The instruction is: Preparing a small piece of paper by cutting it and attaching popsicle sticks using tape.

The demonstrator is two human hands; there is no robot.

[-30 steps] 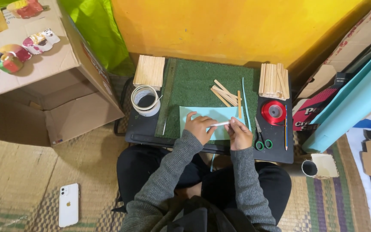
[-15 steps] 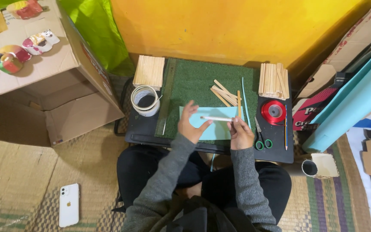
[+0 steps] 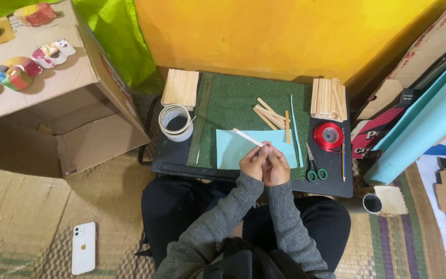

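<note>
While rolling: keep the turns tight and even.
Left hand (image 3: 254, 163): fingers pinched on the white stick (image 3: 249, 138) at its near end.
Right hand (image 3: 276, 166): fingers closed against the left.
Stick: over the blue paper (image 3: 228, 150), near the table's (image 3: 336, 186) front edge.

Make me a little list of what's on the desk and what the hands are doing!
Hands: left hand and right hand together, pinching one end of a thin white stick
Under hands: blue paper on green mat
Left side: tape roll, stick pile
Right side: red ribbon, scissors, pencil
Floor: white phone
</note>
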